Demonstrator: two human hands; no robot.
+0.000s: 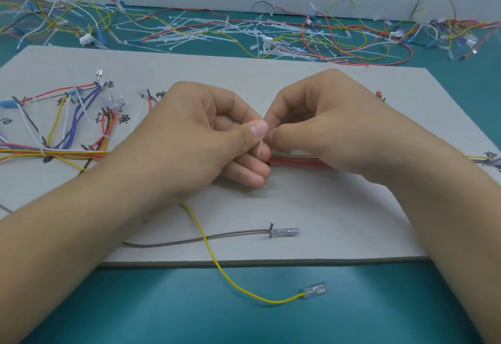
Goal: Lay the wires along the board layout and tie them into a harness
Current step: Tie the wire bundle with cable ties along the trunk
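A grey layout board (311,208) lies on the teal table, with handwritten labels at its left. A bundle of red, orange and yellow wires (295,161) runs across the board's middle. Both hands meet over it at the centre. My left hand (211,137) pinches a white cable tie (260,146) between thumb and fingers. My right hand (320,124) pinches the same tie from the right with curled fingers. The bundle under the hands is hidden. At the left, the wires branch out (76,127) and white ties hold them.
A grey wire with a clear terminal (284,232) lies on the board's near part. A yellow wire (217,262) trails off the front edge to a clear terminal (314,290). Loose white cable ties (217,32) and tangled spare wires (379,37) lie behind the board.
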